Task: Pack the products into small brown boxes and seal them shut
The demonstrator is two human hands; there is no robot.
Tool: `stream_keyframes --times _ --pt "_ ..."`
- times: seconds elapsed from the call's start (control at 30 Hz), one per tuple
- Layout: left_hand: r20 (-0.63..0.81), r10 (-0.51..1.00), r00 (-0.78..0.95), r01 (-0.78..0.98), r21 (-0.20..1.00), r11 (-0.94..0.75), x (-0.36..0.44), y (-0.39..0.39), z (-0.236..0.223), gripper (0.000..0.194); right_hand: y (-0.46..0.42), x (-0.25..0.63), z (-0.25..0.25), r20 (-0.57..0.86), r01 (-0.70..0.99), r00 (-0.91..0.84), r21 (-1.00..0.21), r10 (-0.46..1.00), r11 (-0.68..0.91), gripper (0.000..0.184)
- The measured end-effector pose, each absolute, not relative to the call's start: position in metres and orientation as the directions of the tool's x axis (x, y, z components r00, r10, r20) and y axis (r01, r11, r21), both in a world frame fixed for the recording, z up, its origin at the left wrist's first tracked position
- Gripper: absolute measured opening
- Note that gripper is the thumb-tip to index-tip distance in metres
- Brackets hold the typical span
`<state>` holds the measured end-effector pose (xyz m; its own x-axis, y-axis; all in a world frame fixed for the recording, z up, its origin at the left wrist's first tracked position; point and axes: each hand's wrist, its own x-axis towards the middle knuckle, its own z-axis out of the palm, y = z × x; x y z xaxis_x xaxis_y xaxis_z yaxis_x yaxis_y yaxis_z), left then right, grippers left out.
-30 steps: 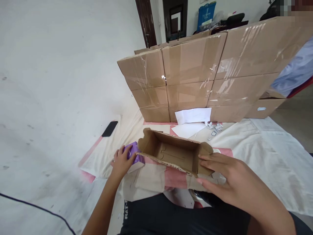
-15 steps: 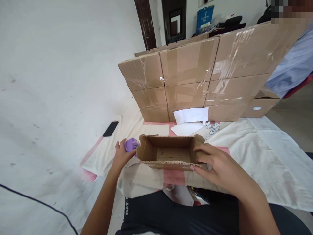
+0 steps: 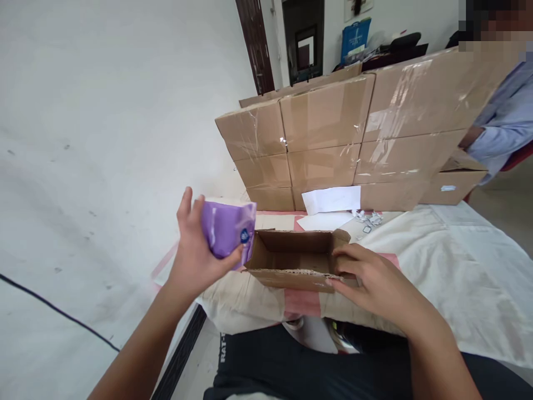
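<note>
My left hand (image 3: 192, 253) is closed around a soft purple packet (image 3: 227, 226) and holds it in the air just left of a small open cardboard box (image 3: 296, 256). The box lies on a white and pink cloth (image 3: 449, 266) spread in front of me. My right hand (image 3: 370, 280) grips the right end of that box, thumb inside the rim and fingers along its front wall. The inside of the box looks bare brown cardboard.
A wall of taped brown cartons (image 3: 333, 133) stands behind the cloth, with white paper sheets (image 3: 331, 200) and small scraps (image 3: 366, 218) at its foot. Another person in a light blue sleeve (image 3: 502, 130) sits at the right. A black cable (image 3: 54, 311) crosses the floor at the left.
My left hand has lifted the purple packet off the cloth and raised it beside the box's left end. My right hand has stayed on the box's right end.
</note>
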<state>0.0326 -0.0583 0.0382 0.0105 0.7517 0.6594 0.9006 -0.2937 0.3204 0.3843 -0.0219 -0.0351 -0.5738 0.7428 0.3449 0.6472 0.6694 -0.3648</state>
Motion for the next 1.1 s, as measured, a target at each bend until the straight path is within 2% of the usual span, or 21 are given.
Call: stream_keyframes --times 0.07,0.1,0.17,0.27,0.4,0.53,0.73,0.87,1.0,1.1 --pt "0.716 0.642 0.272 0.901 0.045 -0.432 0.049 -0.054 0.041 0.115 -0.026 0.387 -0.033 0.356 0.675 -0.537 -0.362 0.765 0.642 0.023" --pt "0.709 0.602 0.368 0.870 -0.035 -0.491 0.055 -0.051 0.042 0.114 -0.028 0.389 -0.031 0.371 0.682 -0.517 -0.366 0.772 0.633 0.027" --pt "0.663 0.566 0.490 0.799 -0.083 -0.595 0.061 -0.046 0.045 0.114 -0.031 0.394 -0.028 0.408 0.671 -0.491 -0.387 0.770 0.633 0.035" --pt "0.526 0.552 0.647 0.686 -0.085 -0.723 0.065 -0.040 0.053 0.106 -0.030 0.402 -0.027 0.421 0.645 -0.483 -0.422 0.768 0.637 0.031" --pt "0.232 0.557 0.797 0.575 -0.015 -0.818 0.077 -0.032 0.067 0.093 -0.023 0.406 -0.030 0.416 0.647 -0.485 -0.421 0.769 0.636 0.023" --pt "0.059 0.502 0.863 0.496 0.090 -0.863 0.090 -0.020 0.073 0.099 -0.019 0.405 -0.033 0.413 0.626 -0.480 -0.457 0.774 0.632 0.022" --pt "0.048 0.511 0.858 0.498 0.164 -0.851 0.094 -0.005 0.056 0.103 -0.019 0.405 -0.032 0.398 0.620 -0.475 -0.482 0.785 0.619 0.027" --pt "-0.028 0.576 0.817 0.566 0.227 -0.792 0.095 0.010 0.031 0.104 -0.017 0.404 -0.036 0.399 0.619 -0.488 -0.468 0.776 0.630 0.028" --pt "0.012 0.585 0.811 0.566 0.238 -0.789 0.089 0.028 0.013 0.090 -0.015 0.400 -0.040 0.412 0.642 -0.475 -0.442 0.777 0.627 0.026" --pt "0.075 0.676 0.733 0.654 0.197 -0.731 0.076 0.033 0.011 0.078 -0.015 0.398 -0.042 0.417 0.628 -0.490 -0.441 0.766 0.641 0.025"
